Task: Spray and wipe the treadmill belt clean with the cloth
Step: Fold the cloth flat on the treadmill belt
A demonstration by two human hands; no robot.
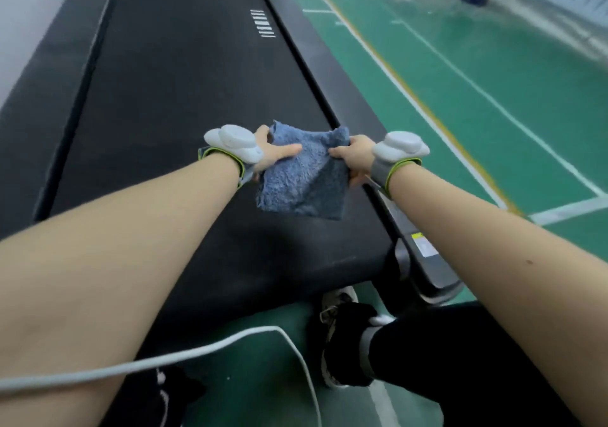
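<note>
- The cloth (302, 176), blue and fluffy, is stretched between both hands over the treadmill belt (197, 97), near the belt's right edge and toward its near end. Whether its lower corner touches the belt, I cannot tell.
- The left hand (273, 155) grips the cloth's left edge, thumb laid across the top and fingers underneath.
- The right hand (353, 160) pinches the right edge with curled fingers.
- The step looks like readying the cloth, so fold it into a flat pad rather than a bunch.
- Press it down flat, then wipe in long overlapping strokes from the right edge across to the left.
- Run along the seam by the side rail (324, 64), where dirt likely collects.
- Keep clear of the white cable (230, 341) at the near end.
</note>
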